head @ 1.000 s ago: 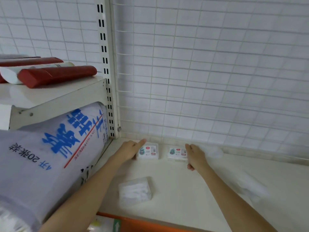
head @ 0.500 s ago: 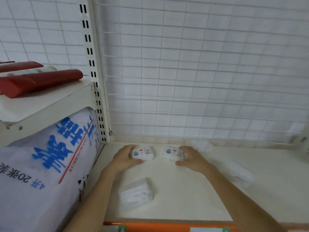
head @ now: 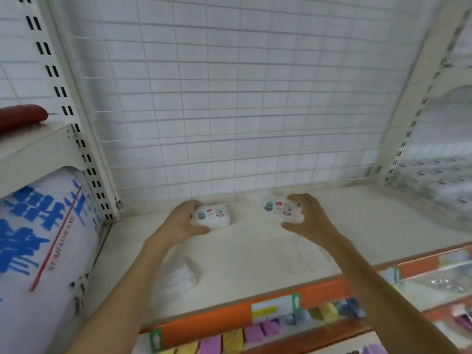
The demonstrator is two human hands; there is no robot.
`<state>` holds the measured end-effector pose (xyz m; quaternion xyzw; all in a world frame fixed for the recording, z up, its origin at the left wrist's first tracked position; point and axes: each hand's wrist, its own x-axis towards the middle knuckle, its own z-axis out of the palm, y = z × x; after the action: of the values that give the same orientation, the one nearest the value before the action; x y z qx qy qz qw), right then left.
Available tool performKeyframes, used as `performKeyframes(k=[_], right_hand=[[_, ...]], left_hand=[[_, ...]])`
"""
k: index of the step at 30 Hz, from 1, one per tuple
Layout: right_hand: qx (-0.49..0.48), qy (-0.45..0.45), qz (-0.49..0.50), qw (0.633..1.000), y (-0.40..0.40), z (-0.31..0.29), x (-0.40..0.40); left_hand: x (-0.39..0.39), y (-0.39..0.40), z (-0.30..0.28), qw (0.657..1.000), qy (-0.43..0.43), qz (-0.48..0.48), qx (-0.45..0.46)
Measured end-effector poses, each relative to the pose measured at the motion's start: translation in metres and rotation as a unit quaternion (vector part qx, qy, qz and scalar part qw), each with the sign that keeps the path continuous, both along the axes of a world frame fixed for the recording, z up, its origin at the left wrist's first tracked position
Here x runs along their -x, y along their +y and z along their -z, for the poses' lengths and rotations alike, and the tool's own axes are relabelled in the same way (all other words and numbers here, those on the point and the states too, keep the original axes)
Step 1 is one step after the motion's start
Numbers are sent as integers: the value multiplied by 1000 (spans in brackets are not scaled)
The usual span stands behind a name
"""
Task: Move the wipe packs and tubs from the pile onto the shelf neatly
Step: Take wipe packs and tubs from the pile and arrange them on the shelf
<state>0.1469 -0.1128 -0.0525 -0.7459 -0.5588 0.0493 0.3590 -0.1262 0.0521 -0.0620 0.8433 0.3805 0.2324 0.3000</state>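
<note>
Two small white wipe packs with printed labels are over the cream shelf [head: 255, 249], near the wire grid at the back. My left hand [head: 178, 223] grips the left pack [head: 212, 215] from its left side. My right hand [head: 309, 218] grips the right pack [head: 277, 209] from its right side, fingers over the top. A clear-wrapped white pack [head: 176, 279] lies blurred on the shelf near the front, under my left forearm. Whether the two held packs touch the shelf is unclear.
A large white sack with blue print [head: 43, 241] fills the bay to the left, past a slotted upright [head: 84, 139]. A red roll [head: 20, 117] lies on the upper left shelf. The orange shelf edge [head: 229, 320] runs along the front, with coloured items below.
Both hands have closed round the two packs and drawn them a little forward and apart from the back grid. The view has swung right and down.
</note>
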Motion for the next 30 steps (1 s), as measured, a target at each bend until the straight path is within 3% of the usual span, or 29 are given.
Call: performKeyframes(k=[13,22,30], right_hand=[[-15,-30,186,982,-299,7,-129],[-15,-16,302,953,-500,31,-182],[-21,23,357,934,-583,62,-227]], left_hand=[[-207,-200,-5,960,-84,260,-61],[-331,-352,26,942,-72,329,-15],[-407,-419,44,934,-32,356,-6]])
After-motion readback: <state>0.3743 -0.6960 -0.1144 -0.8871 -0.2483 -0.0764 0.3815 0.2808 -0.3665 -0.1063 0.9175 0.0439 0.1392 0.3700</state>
